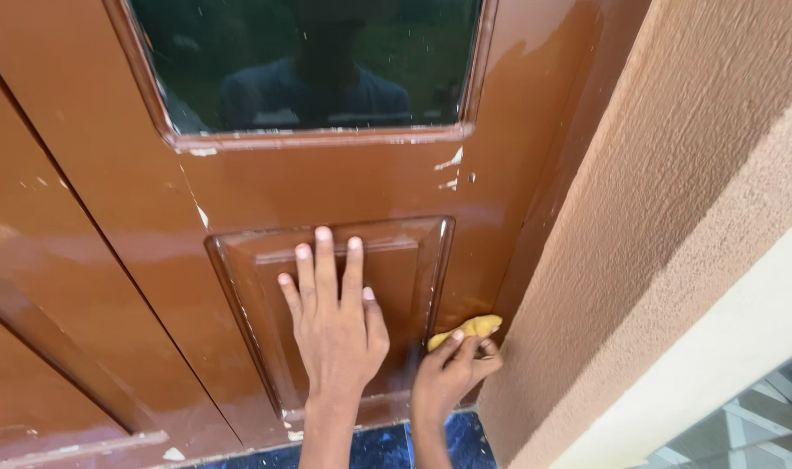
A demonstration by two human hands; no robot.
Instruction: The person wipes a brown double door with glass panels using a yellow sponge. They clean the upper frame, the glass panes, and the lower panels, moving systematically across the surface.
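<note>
My left hand (pixel 333 323) lies flat with fingers spread on the raised lower panel (pixel 411 260) of a glossy brown door (pixel 109 174). My right hand (pixel 452 372) grips a small yellow cloth (pixel 471 328) and presses it against the door's lower right, beside the panel's right edge and close to the wall. The door's paint is chipped in several white spots.
A dark glass pane (pixel 309 61) fills the door's upper part and reflects a person. A rough brown plastered wall (pixel 674 200) stands right of the door, with a cream band (pixel 726 347) beyond it. A dark blue floor (pixel 387 447) shows below.
</note>
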